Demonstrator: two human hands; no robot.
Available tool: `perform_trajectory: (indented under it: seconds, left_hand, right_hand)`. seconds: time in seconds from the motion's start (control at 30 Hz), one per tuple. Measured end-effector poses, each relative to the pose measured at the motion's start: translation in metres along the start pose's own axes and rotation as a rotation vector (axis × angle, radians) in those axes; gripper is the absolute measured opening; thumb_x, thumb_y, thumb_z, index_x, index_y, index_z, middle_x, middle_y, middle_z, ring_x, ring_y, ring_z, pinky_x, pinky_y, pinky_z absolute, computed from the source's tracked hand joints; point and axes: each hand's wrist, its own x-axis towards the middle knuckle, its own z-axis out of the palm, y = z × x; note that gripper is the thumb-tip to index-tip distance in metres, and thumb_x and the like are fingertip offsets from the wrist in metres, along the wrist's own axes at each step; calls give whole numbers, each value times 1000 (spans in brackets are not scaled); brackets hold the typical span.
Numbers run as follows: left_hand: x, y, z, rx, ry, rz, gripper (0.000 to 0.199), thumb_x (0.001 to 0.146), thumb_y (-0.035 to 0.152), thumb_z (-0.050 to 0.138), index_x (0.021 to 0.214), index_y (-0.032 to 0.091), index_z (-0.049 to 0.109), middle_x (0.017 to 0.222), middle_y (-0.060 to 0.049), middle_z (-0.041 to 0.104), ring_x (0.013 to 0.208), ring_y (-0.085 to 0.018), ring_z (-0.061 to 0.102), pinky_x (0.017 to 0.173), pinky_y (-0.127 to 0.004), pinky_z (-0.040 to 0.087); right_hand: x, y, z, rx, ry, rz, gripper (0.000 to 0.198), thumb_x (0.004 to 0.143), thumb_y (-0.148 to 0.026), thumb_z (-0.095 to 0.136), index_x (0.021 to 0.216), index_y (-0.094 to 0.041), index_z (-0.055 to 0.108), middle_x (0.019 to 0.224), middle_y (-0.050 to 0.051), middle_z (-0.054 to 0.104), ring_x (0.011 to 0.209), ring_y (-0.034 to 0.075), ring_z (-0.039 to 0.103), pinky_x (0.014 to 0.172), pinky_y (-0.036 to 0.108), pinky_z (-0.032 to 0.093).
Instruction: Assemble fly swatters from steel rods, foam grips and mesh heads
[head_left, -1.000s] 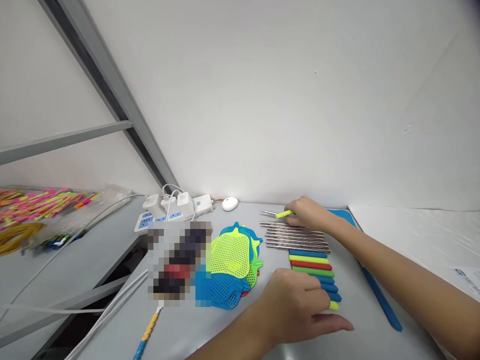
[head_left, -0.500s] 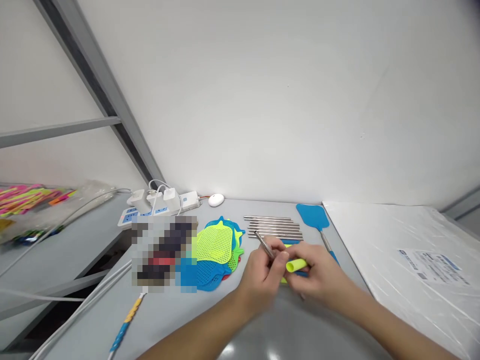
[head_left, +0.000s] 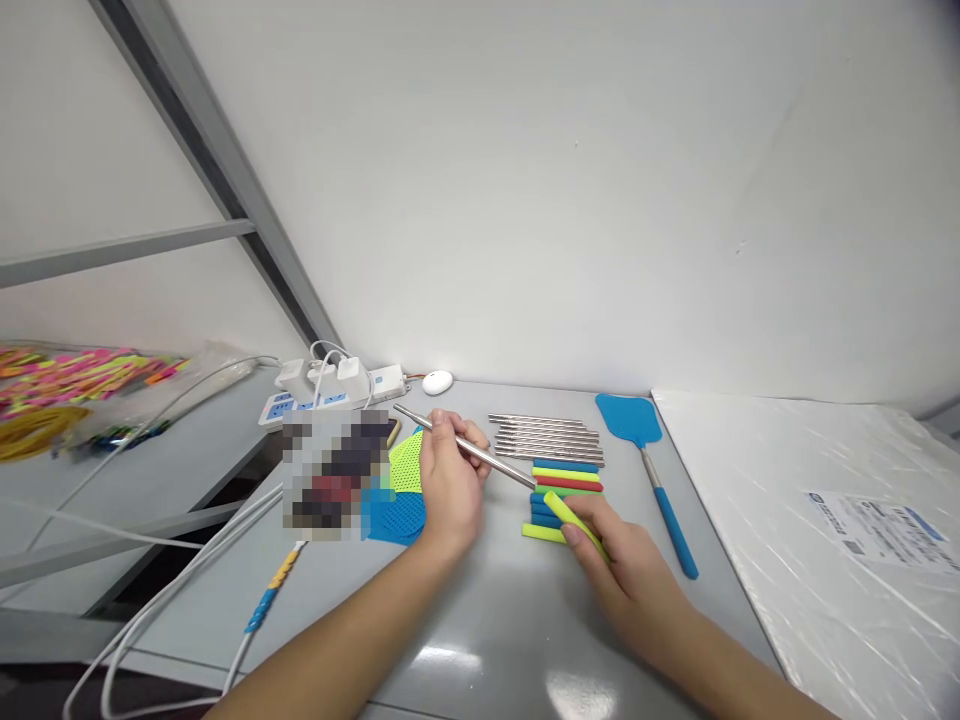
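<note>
My left hand grips a thin metal rod that slants down to the right, one tip pointing to the upper left. In my right hand is a yellow-green handle sleeve, its upper end close to the rod's lower end; I cannot tell whether they touch. Under and beyond it lie several coloured handle sleeves in blue, red, green and yellow. Several metal rods rest in a row behind them. Mesh fly swatter heads are partly hidden behind my left hand.
A blue fly swatter with its handle on lies to the right, beside a plastic-wrapped white board. At the left are a power strip, white cables, a blurred-out patch and a bag of colourful pieces. A white oval device sits near the wall.
My hands have moved apart. The left has shifted left with the rod, now over the swatter heads; the right has lowered with the sleeve, uncovering the row of coloured sleeves.
</note>
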Motion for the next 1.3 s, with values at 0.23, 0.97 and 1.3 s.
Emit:
perform_trajectory:
  seconds: [0.23,0.97,1.3]
  left_hand:
    - [-8,-8,-2,48,-43,-50,36,91,51,46,73,20,40,54,5,43,42,-6,31,36,-15,28]
    - [-34,-21,-18,554,-814,112,28,95,34,37,74,19,48,62,1,43,56,-12,40,54,-26,32]
    - [5,-5,-23,780,-649,563,33,89,26,46,57,20,40,55,2,38,52,-12,35,54,-28,26]
  right_hand:
    - [2,6,3,-5,3,-18,22,97,-39,35,108,-26,50,71,-3,56,57,14,49,55,26,34]
    - [-3,-7,7,142,-104,-49,18,97,-31,36,92,-23,51,73,-1,55,61,14,47,58,25,39]
    - [0,-8,17,11,-14,-187,42,89,-21,48,130,-23,40,118,11,53,108,23,51,91,40,46]
